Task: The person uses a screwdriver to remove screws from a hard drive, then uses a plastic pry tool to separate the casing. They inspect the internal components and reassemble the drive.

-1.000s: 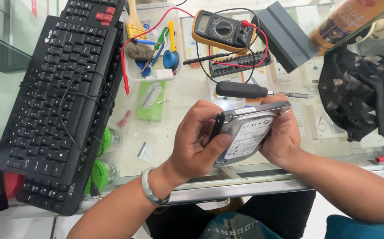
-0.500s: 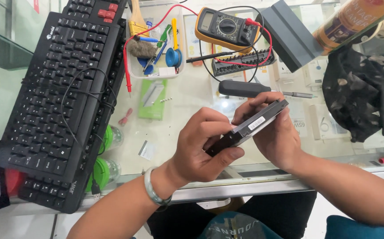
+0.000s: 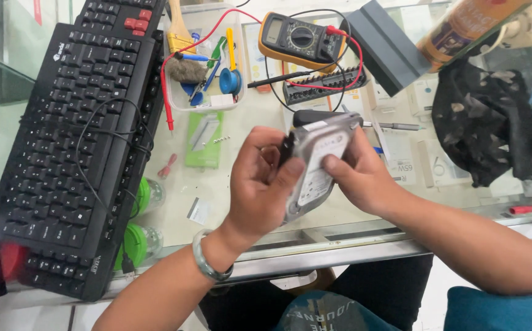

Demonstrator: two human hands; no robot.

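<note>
Both of your hands clamp the hard drive [image 3: 316, 165] above the table [image 3: 247, 184]: your left hand [image 3: 260, 184] wraps its left edge, thumb across the label, while your right hand [image 3: 361, 178] fingers [image 3: 333, 164] press its right side.

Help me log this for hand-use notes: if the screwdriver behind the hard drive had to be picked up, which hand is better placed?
Probably the right hand: it sits just below the black-handled screwdriver, and the left hand wraps the hard drive firmly enough to hold it.
</note>
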